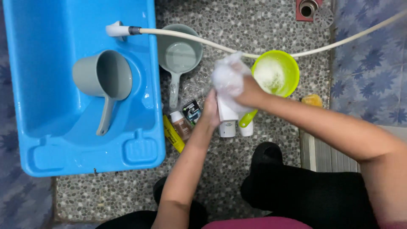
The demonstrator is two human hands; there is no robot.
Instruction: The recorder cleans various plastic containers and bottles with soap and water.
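Pebble-mosaic floor [254, 25], grey and wet, carries everything. Biggest item: blue moulded plastic tub [25, 85] at left, glossy, rounded corners, with a grey plastic dipper [104, 76] lying on its side inside, long handle pointing down. White flexible hose [190, 38] runs from the tub rim across the floor to the right edge. Second grey dipper [180, 55] sits upright on the floor just beside the tub, round bowl, flat handle. Lime-green round bowl [290, 70] to the right holds white foam. Both hands are together over the floor between the dipper and the bowl: left hand [210, 111] flat against the side of a white plastic bottle [226, 118], right hand [248, 94] closed on a foamy white scrub pad [227, 76] pressed on the bottle's upper part. A lime-green handle [246, 118] pokes out under the right wrist. Small stuff just left of the bottle: yellow tube [173, 135], brown-bodied bottle with white cap [180, 124], dark sachet [193, 111]. Orange sponge-like lump [313, 100] right of the bowl. Round metal drain [311, 7] at top.
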